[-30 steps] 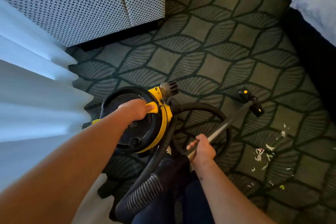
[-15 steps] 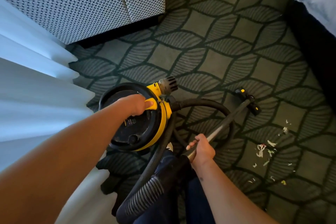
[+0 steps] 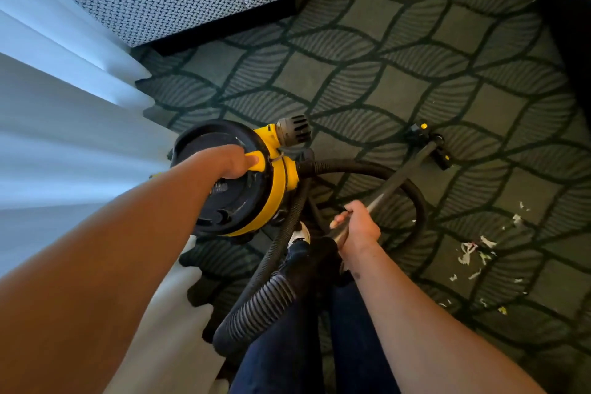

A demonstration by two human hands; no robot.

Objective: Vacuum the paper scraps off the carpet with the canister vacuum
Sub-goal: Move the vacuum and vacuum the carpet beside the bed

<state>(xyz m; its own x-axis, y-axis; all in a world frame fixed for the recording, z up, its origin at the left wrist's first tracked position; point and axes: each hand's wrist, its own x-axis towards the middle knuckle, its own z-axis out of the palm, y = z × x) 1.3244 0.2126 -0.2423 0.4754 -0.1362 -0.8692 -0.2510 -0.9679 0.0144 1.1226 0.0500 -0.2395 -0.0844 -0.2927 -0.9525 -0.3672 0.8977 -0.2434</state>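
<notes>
A person is gripping the yellow carry handle of a yellow-and-black canister vacuum with the left hand, fingers curling around it, just beside a white curtain. The right hand is clenching the near end of the metal wand, which is stretching up and away from that grip to the floor nozzle on the leaf-patterned carpet. The black hose is looping beyond the right hand. The paper scraps are lying scattered on the carpet to the right of that grip, well apart from the nozzle.
</notes>
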